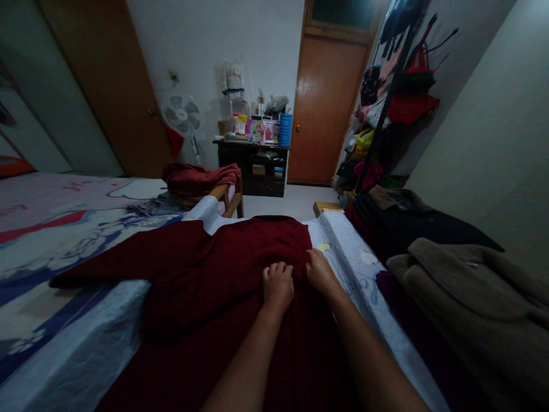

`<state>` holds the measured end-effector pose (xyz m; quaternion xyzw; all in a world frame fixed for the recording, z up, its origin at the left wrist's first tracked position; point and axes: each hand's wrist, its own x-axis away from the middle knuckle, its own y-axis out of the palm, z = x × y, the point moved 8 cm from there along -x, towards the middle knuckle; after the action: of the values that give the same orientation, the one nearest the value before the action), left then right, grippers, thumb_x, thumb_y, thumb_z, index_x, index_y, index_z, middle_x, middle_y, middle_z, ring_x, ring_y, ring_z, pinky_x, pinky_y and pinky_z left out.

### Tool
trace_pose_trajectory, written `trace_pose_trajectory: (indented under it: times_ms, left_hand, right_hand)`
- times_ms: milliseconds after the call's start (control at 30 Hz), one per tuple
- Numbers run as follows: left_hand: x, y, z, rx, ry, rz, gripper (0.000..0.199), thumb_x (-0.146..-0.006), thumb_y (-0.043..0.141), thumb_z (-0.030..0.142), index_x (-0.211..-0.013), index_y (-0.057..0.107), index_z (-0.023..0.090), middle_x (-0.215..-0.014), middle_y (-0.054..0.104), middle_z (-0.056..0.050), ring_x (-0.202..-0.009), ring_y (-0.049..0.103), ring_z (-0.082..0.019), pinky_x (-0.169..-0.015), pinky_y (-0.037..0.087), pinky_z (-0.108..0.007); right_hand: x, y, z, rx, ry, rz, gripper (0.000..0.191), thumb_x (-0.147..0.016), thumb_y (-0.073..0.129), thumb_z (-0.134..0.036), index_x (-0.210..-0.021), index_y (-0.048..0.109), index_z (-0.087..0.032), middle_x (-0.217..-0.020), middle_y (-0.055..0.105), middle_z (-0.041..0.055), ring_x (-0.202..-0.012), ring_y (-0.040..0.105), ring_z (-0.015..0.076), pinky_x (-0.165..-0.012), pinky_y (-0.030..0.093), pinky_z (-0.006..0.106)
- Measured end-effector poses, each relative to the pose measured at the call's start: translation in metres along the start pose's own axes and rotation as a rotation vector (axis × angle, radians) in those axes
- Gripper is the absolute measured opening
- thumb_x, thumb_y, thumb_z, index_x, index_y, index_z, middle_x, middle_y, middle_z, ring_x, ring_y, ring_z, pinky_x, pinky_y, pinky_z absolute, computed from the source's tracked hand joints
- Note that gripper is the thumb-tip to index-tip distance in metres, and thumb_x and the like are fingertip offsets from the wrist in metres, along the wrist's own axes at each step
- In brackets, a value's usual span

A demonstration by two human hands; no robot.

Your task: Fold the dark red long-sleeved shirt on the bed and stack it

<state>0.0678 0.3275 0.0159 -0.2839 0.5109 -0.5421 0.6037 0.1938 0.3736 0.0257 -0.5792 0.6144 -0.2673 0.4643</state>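
A dark red garment [240, 269] lies spread over the bedding, one sleeve stretched out to the left and its collar at the far end. My left hand [278, 285] rests on the garment right of its middle, fingers curled and pressed into the cloth. Just to the right, my right hand [317, 269] pinches the garment's right edge near the top. A small gap separates the two hands. The fingertips of both are partly hidden against the dark fabric.
Folded dark clothes [412, 223] and a grey-brown fleece coat [472, 280] are piled at the right. A reddish cloth [199, 177] lies by a wooden bed rail [234, 203]. Farther back stand a white fan [182, 114], a black cabinet [251, 183] and a wooden door [323, 109].
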Motion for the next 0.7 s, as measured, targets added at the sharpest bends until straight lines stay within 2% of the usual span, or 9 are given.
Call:
trace_pose_trajectory:
  times_ms: [200, 333, 500, 600, 700]
  left_hand:
    - [0.002, 0.001, 0.001, -0.018, 0.03, 0.023, 0.027, -0.085, 0.062, 0.031, -0.111, 0.064, 0.027, -0.11, 0.063, -0.005, -0.107, 0.05, -0.025, -0.098, 0.031, -0.046]
    - [0.004, 0.003, 0.001, -0.033, 0.041, 0.045, 0.027, -0.086, 0.061, 0.036, -0.112, 0.064, 0.028, -0.112, 0.063, -0.006, -0.108, 0.05, -0.026, -0.098, 0.03, -0.045]
    - [0.006, 0.004, -0.002, -0.011, 0.04, 0.05, 0.028, -0.087, 0.058, 0.038, -0.112, 0.065, 0.027, -0.118, 0.063, -0.005, -0.111, 0.05, -0.025, -0.099, 0.03, -0.044]
    - [0.007, 0.003, -0.004, -0.003, 0.034, 0.047, 0.029, -0.087, 0.058, 0.032, -0.116, 0.063, 0.027, -0.119, 0.063, -0.005, -0.112, 0.05, -0.023, -0.101, 0.029, -0.043]
    - [0.009, -0.002, -0.001, -0.016, 0.046, 0.066, 0.04, -0.085, 0.059, 0.024, -0.125, 0.057, 0.029, -0.123, 0.061, -0.005, -0.115, 0.048, -0.023, -0.105, 0.027, -0.044]
  right_hand:
    - [0.107, -0.01, -0.03, 0.121, -0.02, -0.126, 0.057, -0.081, 0.053, -0.024, -0.136, 0.05, -0.009, -0.15, 0.038, 0.0157, -0.14, 0.032, 0.0299, -0.113, 0.029, 0.045]
    - [0.156, -0.011, -0.025, 0.166, 0.052, -0.192, 0.055, -0.087, 0.049, -0.03, -0.139, 0.048, -0.014, -0.152, 0.037, 0.0111, -0.141, 0.03, 0.0298, -0.114, 0.027, 0.048]
    - [0.172, -0.01, -0.022, 0.165, 0.055, -0.137, 0.053, -0.091, 0.044, -0.034, -0.141, 0.046, -0.019, -0.153, 0.035, 0.005, -0.143, 0.027, 0.0266, -0.115, 0.024, 0.047]
    - [0.172, -0.008, -0.022, 0.158, 0.037, -0.105, 0.053, -0.09, 0.046, -0.033, -0.14, 0.048, -0.019, -0.152, 0.037, 0.0063, -0.142, 0.029, 0.0271, -0.115, 0.024, 0.047]
    - [0.17, -0.009, -0.023, 0.152, 0.029, -0.083, 0.052, -0.089, 0.048, -0.032, -0.139, 0.049, -0.02, -0.151, 0.039, 0.0078, -0.141, 0.03, 0.0286, -0.114, 0.025, 0.048]
